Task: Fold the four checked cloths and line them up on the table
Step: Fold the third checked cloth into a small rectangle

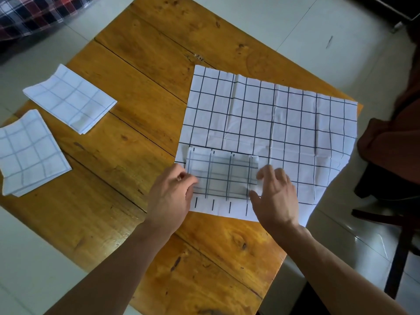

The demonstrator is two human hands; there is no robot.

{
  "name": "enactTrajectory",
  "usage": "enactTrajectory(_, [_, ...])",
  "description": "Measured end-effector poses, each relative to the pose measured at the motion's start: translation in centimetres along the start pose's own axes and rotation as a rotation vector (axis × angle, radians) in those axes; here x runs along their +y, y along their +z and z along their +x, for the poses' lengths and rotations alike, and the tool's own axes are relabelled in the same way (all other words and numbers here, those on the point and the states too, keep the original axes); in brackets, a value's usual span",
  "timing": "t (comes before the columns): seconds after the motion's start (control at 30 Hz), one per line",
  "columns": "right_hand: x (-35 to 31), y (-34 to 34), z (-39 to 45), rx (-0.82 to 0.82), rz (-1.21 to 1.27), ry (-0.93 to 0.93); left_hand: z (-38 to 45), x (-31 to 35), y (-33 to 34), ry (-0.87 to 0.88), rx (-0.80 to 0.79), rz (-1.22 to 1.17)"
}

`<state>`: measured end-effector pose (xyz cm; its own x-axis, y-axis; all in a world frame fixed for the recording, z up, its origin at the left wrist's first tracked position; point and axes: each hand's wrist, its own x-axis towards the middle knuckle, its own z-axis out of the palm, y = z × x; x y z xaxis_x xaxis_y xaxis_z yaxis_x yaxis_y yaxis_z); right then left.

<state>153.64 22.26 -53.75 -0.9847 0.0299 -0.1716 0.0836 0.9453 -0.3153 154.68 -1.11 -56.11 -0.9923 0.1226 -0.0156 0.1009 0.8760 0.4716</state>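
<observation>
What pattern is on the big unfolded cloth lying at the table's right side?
The unfolded cloth is white with a grid of thin dark lines, seen best in the head view.

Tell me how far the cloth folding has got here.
Done: two folded cloths lie on the table's left. In hand: the left hand and right hand are on a third folded cloth. Left: the spread cloth underneath, plus the line-up.

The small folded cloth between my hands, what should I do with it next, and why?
Probably carry the small folded cloth left, beside the two folded cloths. It looks finished, both hands already flank it, and it sits on the unfolded cloth, which still needs folding.
</observation>
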Motion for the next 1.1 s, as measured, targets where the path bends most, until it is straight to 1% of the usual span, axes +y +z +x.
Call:
enactTrajectory(0.07, [-0.5, 0.1, 0.3, 0.054, -0.092, -0.195, 0.3, 0.1, -0.2, 0.041, -0.021, 0.04])
enactTrajectory(0.17, [-1.0, 0.8, 0.9, -0.018, -0.038, -0.452, 0.4, 0.4, -0.3, 0.053, -0.023, 0.067])
enactTrajectory(0.23, [-1.0, 1.3, 1.1, -0.043, 0.004, -0.563, 0.2, 0.5, -0.2, 0.048, -0.009, 0.082])
enactTrajectory(0.3, [-0.8, 1.9, 1.2, -0.077, 0.022, -0.612, -0.1, 0.5, 0.0, 0.04, 0.002, 0.074])
enactTrajectory(0.47, [0.8, 2.9, 1.5, -0.188, -0.038, -0.561, -0.4, -0.1, 0.6, 0.059, 0.009, 0.036])
enactTrajectory(0.67, [1.8, 2.7, 1.6, -0.237, -0.053, -0.529, -0.8, -0.3, 0.8, 0.047, 0.019, 0.052])
enactTrajectory(0.83, [2.2, 3.0, 1.5, -0.247, -0.019, -0.478, -1.1, 1.2, 1.3, -0.014, 0.028, 0.184])
enactTrajectory(0.93, [2.0, 3.0, 1.5, -0.253, -0.007, -0.464, -1.1, 3.1, 2.1, -0.018, 0.045, 0.236])
enactTrajectory(1.1, [2.0, 3.0, 1.5, -0.256, 0.016, -0.46, -0.6, 5.1, 3.8, -0.024, -0.071, 0.24])
